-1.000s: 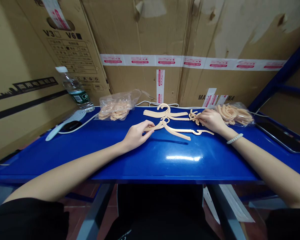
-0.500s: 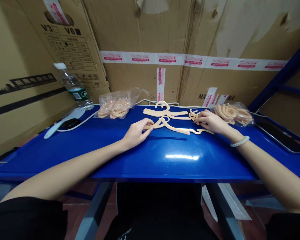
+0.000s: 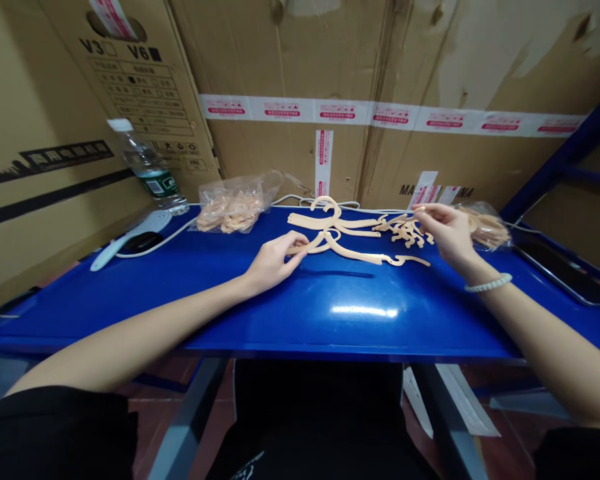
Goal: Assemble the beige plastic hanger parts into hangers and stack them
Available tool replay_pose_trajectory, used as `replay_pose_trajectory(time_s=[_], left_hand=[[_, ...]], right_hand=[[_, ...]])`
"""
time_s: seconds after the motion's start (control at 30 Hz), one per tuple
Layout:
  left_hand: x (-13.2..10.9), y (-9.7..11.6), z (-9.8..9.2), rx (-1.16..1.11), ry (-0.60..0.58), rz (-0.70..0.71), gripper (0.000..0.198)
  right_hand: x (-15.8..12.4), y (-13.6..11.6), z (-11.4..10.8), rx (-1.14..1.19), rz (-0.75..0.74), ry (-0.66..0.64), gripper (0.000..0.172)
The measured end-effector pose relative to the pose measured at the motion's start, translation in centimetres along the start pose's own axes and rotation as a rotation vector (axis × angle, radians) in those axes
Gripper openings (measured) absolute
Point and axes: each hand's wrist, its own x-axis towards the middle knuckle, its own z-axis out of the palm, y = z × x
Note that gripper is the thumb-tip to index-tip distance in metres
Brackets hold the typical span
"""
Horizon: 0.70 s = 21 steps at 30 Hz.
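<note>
My left hand (image 3: 277, 261) pinches one arm of a peach plastic folding hanger (image 3: 353, 252) lying on the blue table. At the free end of that hanger lies a loose hook-shaped piece (image 3: 405, 261). Just behind, more peach hangers (image 3: 313, 222) rest in a stack with their hooks toward the back. My right hand (image 3: 447, 232) is raised over a small pile of peach hook pieces (image 3: 407, 232), thumb and finger pressed together. What sits between those fingers is too small to make out.
Bags of peach parts stand at the left (image 3: 235, 208) and behind my right hand (image 3: 487, 227). A water bottle (image 3: 157, 180), a pale blue hairbrush (image 3: 130, 240) and a white cable (image 3: 175, 239) are at the left. A phone (image 3: 570, 270) lies right. Cardboard (image 3: 290, 153) walls the back.
My right hand has risen from the pile of hook pieces and shifted slightly right, uncovering more of the pile. The left hand keeps its hold on the hanger.
</note>
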Motion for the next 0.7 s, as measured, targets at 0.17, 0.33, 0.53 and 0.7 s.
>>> replay_pose_trajectory(time_s=[0.17, 0.33, 0.53, 0.7], left_hand=[[0.0, -0.2, 0.1, -0.015, 0.02, 0.005, 0.014], [0.0, -0.2, 0.1, -0.011, 0.025, 0.001, 0.015], [-0.1, -0.2, 0.2, 0.002, 0.032, 0.001, 0.013], [-0.1, 0.0, 0.1, 0.007, 0.067, 0.024, 0.013]], right_hand=[[-1.0, -3.2, -0.4, 0.399, 0.321, -0.022, 0.018], [-2.3, -4.0, 0.6, 0.437, 0.397, -0.179, 0.023], [-3.5, -2.7, 2.3, 0.509, 0.495, -0.227, 0.036], [-3.2, -2.7, 2.2, 0.534, 0.493, -0.282, 0.039]])
